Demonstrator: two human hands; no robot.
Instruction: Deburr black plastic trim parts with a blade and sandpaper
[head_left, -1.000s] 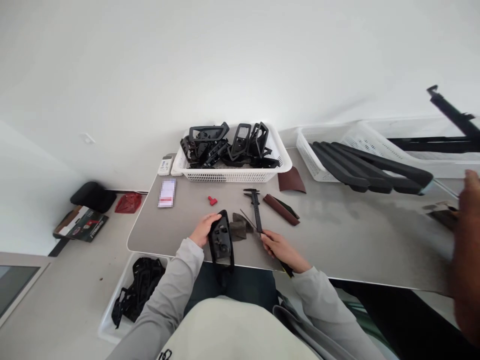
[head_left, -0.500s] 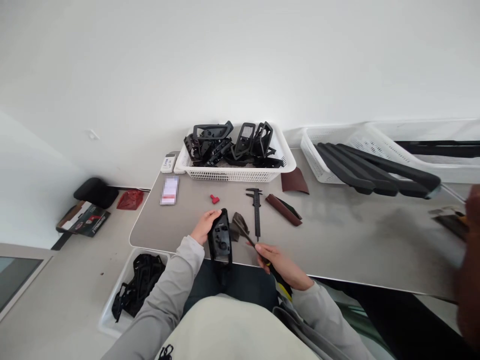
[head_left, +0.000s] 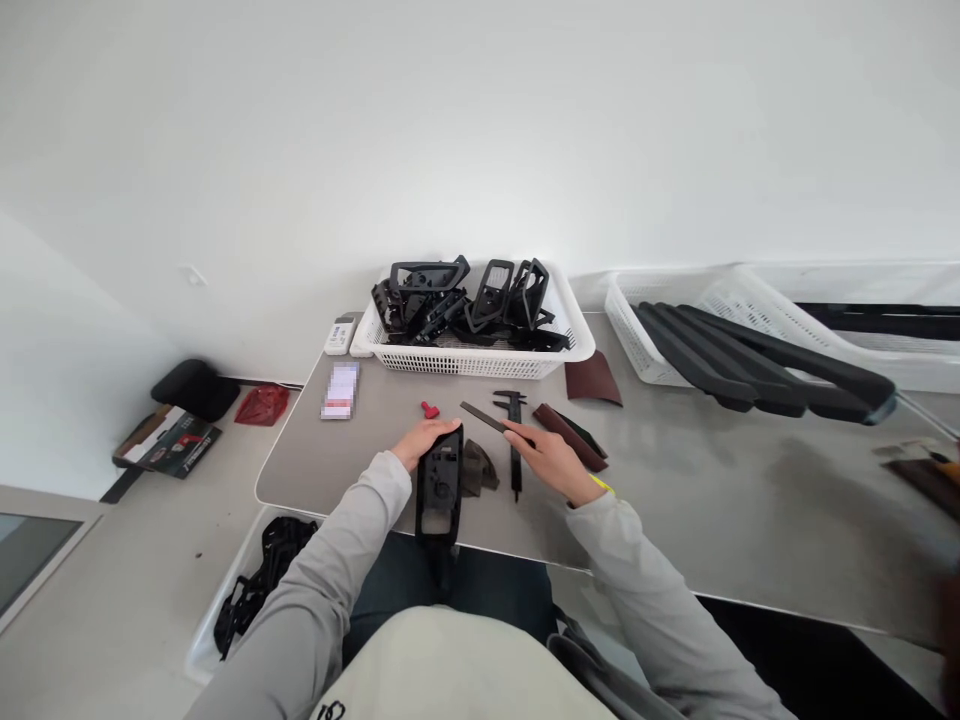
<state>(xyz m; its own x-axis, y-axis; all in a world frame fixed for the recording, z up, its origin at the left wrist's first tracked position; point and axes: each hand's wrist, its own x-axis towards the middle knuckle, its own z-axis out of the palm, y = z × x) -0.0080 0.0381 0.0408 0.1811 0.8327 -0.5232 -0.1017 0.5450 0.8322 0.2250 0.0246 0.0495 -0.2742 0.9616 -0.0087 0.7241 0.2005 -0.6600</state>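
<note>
My left hand [head_left: 425, 441] is closed on the top end of a black plastic housing [head_left: 439, 485], which stands tilted at the table's front edge with its hollow side facing me. In my right hand [head_left: 551, 462] is a flat file [head_left: 482, 415], its thin blade pointing up and left, above the table and apart from the housing. My palm hides most of the file's handle. Right beside the housing lies a crumpled brown piece [head_left: 478, 468]. Black calipers [head_left: 514, 440] lie partly behind my right fingers, and a small red piece [head_left: 429, 410] lies beyond my left hand.
A white basket [head_left: 480, 362] of black plastic frames stands at the back. Brown sandpaper sheets [head_left: 592, 378] lie right of it. Long black parts [head_left: 765, 370] rest over another white basket [head_left: 637, 345]. A white bin [head_left: 202, 640] with black parts is below left.
My right hand has risen, bringing the file up off the brown piece to the upper right of the housing. The other person's hand at the right edge has mostly left view.
</note>
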